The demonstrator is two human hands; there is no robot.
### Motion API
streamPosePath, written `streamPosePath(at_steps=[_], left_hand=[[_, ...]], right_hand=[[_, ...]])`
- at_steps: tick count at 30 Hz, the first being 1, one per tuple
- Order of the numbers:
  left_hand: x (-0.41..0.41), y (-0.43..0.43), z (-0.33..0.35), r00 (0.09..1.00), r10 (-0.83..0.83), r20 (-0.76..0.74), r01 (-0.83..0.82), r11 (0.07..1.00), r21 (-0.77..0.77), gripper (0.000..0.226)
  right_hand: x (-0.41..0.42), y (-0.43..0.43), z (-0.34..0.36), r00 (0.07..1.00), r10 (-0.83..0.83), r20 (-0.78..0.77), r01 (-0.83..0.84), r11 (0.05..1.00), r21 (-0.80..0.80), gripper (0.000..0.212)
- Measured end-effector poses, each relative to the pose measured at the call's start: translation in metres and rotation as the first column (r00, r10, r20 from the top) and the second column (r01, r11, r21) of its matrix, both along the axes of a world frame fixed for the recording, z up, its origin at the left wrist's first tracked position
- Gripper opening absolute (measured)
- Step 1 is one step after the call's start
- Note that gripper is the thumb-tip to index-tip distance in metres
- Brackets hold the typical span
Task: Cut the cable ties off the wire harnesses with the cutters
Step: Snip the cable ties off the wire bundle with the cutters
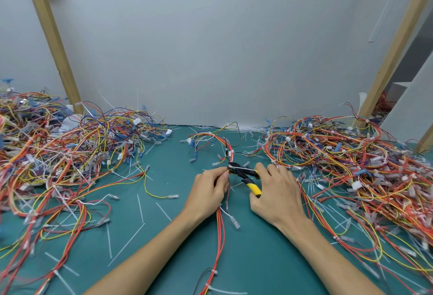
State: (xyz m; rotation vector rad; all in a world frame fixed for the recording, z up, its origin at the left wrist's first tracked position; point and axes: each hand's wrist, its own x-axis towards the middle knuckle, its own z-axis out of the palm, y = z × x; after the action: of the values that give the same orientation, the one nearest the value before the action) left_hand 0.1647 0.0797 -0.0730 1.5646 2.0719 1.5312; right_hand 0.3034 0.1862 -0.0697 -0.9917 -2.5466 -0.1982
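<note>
Where two bare forearms come in from the bottom edge, we see a bundle of thin red & orange wires, the wire harness, lying btwn them on the teal-green work mat, w/ a small white plastic cable tie round it near that edge. Further up, the left hand pinches this harness btwn thumb & curled fingertips. Just beside it, the right hand has its fingers wrapped round the handles of the black-headed, yellow-gripped cutters. The black nose points left & sits at the wires, right by the left fingertips. A white strip lies across the head; we cannot tell whether the jaws are parted.

Loose white tie strips litter the mat on both sides. Beyond the hands the harness curves away in a loop w/ blue & yellow wires.

At left sits a big tangled heap of multicolour wires; at right a second heap, mostly red-orange. Behind them are a plain white wall & two slanted wooden battens.
</note>
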Motion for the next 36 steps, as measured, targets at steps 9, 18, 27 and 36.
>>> streamPosePath(at_steps=[9,18,27,36], left_hand=[[-0.001,-0.0013,-0.0002,1.0,0.003,-0.019,-0.003,1.0,-0.012,0.041],[0.0021,-0.001,0.0038,0.997,0.034,0.068,-0.026,0.992,-0.12,0.035],[0.0039,-0.0028,0.0084,0.98,0.038,0.197,-0.016,0.993,-0.114,0.017],[0.0029,-0.002,0.0066,0.988,0.02,0.153,0.002,0.99,-0.14,0.021]], right_hand=[[-0.0001,0.0013,0.005,0.998,0.018,0.062,-0.012,0.996,-0.093,0.045],[-0.0001,-0.0036,0.0052,0.999,0.017,0.037,-0.014,0.998,-0.064,0.024],[0.0005,-0.0027,0.0053,1.0,0.016,0.02,-0.015,0.999,-0.046,0.022],[0.0005,-0.0002,0.003,0.999,-0.033,0.039,0.033,0.999,0.004,0.029]])
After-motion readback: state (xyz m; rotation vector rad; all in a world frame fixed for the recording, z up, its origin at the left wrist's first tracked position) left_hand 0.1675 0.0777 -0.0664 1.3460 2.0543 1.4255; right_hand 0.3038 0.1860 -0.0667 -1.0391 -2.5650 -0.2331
